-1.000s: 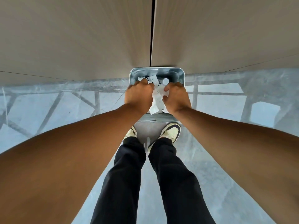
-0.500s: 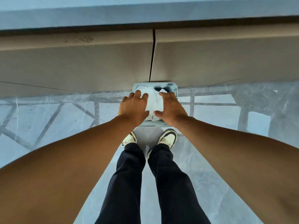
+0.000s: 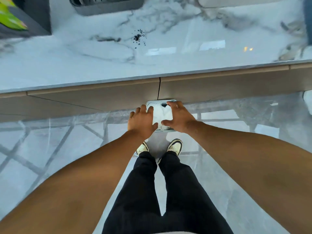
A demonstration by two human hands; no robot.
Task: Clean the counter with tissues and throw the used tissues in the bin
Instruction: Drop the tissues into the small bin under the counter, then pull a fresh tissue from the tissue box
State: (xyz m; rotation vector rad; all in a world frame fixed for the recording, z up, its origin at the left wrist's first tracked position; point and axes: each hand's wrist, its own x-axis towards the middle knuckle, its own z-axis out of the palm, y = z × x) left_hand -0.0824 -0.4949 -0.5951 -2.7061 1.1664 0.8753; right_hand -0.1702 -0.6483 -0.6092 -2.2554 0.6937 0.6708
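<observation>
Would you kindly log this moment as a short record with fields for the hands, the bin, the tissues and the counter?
left hand: open, fingers spread, above the bin's left side, holding nothing
right hand: open, above the bin's right side, holding nothing
bin: on the floor against the cabinet front, just ahead of the shoes
tissues: white, crumpled, lying inside the bin
counter: marble top, with dark crumbs not yet wiped

Tissues (image 3: pixel 162 114) released (hands (image 3: pixel 142 121) now spread)
</observation>
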